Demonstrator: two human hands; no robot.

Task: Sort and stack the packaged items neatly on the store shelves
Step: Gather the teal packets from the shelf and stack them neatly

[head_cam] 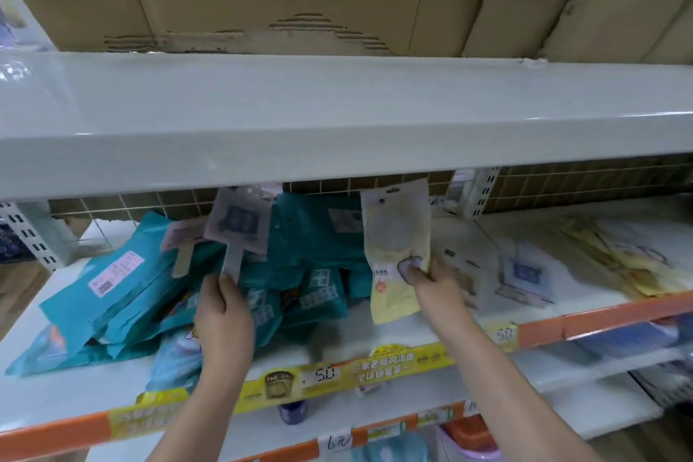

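A white store shelf under a deep upper board. The left hand pinches a grey pack; the right hand grasps a yellow pack. Left, teal bags lie jumbled; far right, flat packs lie loose. Sorting looks barely begun.

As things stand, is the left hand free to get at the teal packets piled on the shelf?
Probably not yet: the left hand already grips a grey packet, though the teal packets lie uncovered right beside it.

White shelf under teal packets
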